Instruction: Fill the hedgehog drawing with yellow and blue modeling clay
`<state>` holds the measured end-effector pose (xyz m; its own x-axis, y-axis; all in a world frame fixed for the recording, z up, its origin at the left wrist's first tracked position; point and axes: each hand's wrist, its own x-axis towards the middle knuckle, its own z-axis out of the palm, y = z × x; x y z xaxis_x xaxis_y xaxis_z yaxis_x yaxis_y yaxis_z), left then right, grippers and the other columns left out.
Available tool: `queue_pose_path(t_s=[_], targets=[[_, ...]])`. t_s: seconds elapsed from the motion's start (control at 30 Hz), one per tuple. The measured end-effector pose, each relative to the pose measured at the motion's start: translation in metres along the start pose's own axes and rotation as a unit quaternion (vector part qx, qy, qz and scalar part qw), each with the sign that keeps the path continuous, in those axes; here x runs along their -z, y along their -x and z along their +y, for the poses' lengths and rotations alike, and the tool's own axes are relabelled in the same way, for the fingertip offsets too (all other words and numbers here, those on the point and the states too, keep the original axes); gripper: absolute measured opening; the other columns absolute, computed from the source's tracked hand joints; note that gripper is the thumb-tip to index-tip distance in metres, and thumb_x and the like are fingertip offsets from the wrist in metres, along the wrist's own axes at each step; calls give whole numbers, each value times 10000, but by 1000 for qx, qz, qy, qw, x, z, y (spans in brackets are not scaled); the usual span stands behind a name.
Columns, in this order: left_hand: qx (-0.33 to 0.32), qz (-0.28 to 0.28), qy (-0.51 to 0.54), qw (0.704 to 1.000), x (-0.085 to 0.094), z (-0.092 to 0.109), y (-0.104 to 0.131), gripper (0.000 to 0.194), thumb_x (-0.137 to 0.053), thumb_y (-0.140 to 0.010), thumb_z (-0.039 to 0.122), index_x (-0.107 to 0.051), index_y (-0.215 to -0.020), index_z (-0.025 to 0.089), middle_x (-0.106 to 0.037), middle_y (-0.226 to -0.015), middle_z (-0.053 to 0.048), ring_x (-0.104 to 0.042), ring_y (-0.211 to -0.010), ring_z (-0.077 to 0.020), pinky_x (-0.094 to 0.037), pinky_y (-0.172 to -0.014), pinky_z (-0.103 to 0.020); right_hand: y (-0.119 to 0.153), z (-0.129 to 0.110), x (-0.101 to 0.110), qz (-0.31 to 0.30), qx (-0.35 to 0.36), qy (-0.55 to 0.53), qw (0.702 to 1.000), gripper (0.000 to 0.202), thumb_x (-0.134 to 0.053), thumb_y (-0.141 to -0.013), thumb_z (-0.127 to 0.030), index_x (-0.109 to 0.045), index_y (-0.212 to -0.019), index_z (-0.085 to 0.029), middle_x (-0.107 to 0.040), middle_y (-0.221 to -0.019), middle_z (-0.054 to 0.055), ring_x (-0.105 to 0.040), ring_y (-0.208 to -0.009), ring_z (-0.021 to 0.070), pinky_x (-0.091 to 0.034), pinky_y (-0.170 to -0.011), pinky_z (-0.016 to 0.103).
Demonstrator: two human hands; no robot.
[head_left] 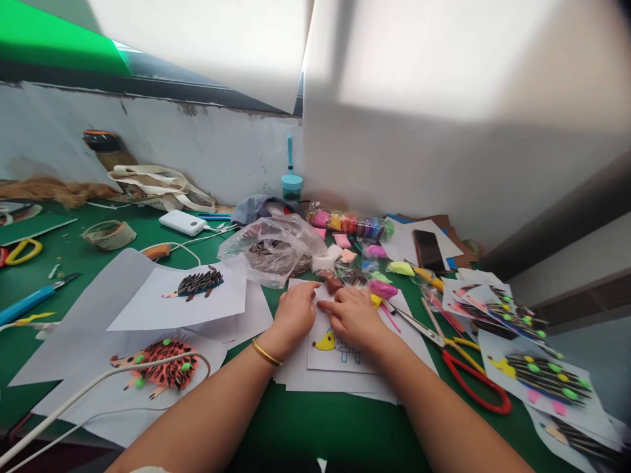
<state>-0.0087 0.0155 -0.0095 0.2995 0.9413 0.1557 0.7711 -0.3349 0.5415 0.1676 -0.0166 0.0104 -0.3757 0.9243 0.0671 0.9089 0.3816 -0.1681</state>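
A white sheet with a hedgehog drawing (344,343) lies in front of me; the hedgehog has a yellow head and blue-outlined body and legs. My left hand (296,312), with a gold bangle on the wrist, rests at the sheet's upper left. Its fingers are curled, thumb and forefinger close together; anything between them is too small to make out. Over the drawing's upper part is my right hand (353,318), forefinger stretched toward the left hand and thumb apart, hiding part of the hedgehog's back. Just beyond the fingers sits a brown clay packet (332,282).
Scissors with red and yellow handles (476,378) lie right of the sheet. A plastic bag of striped seeds (271,249) and colourful clay packets (377,251) are behind. Seed-covered hedgehog pictures (200,282) lie on both sides. A white cable (106,374) crosses the left papers.
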Motion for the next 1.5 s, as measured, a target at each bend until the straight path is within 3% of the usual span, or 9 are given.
queue_pose_path(t_s=[0.2, 0.6, 0.9, 1.07, 1.3, 1.5], targets=[[-9, 3, -9, 1000, -2, -4, 0, 422, -413, -886, 76, -577, -1247, 220, -676, -1141, -55, -591, -1079, -207, -429, -968, -365, 1, 7, 2, 27, -47, -28, 998, 374, -518, -894, -224, -681, -1215, -327, -620, -1038, 62, -487, -1002, 234, -260, -804, 367], [-8, 2, -10, 1000, -3, -3, -1, 397, -415, -902, 96, -583, -1241, 219, -680, -1138, -54, -595, -1071, -203, -430, -969, -358, 1, 4, -3, 30, -8, -16, 999, 315, -563, -872, -227, -727, -1119, -334, -630, -967, 46, -485, -964, 221, -243, -803, 374], [-10, 2, 0, 1000, -1, -3, -1, 392, -430, -889, 84, -590, -1220, 219, -681, -1130, -51, -597, -1068, -201, -433, -965, -355, 3, 10, -3, 87, -28, -59, 994, 340, -567, -836, -157, -750, -1087, -295, -646, -950, 42, -511, -944, 207, -283, -798, 351], [-20, 8, -2, 1000, -1, -2, -1, 335, -494, -867, 109, -625, -1151, 231, -683, -1100, -38, -597, -1053, -206, -442, -939, -351, 2, 14, -4, 116, -43, -67, 990, 287, -563, -872, -195, -752, -1069, -283, -659, -965, 41, -526, -947, 204, -295, -800, 346], [-26, 5, -22, 999, -2, -2, -1, 256, -521, -877, 153, -662, -1073, 237, -677, -1067, -40, -596, -1035, -205, -442, -923, -343, 1, 9, -7, 82, -48, 14, 995, 228, -577, -898, -253, -746, -1047, -292, -647, -957, 55, -497, -956, 222, -256, -787, 369], [-29, 3, -24, 999, -2, -2, -1, 258, -525, -874, 152, -663, -1076, 235, -678, -1075, -38, -597, -1033, -206, -441, -913, -338, 1, 8, -8, 92, -28, -18, 995, 226, -591, -875, -231, -760, -1006, -305, -637, -930, 45, -496, -943, 212, -256, -788, 360]])
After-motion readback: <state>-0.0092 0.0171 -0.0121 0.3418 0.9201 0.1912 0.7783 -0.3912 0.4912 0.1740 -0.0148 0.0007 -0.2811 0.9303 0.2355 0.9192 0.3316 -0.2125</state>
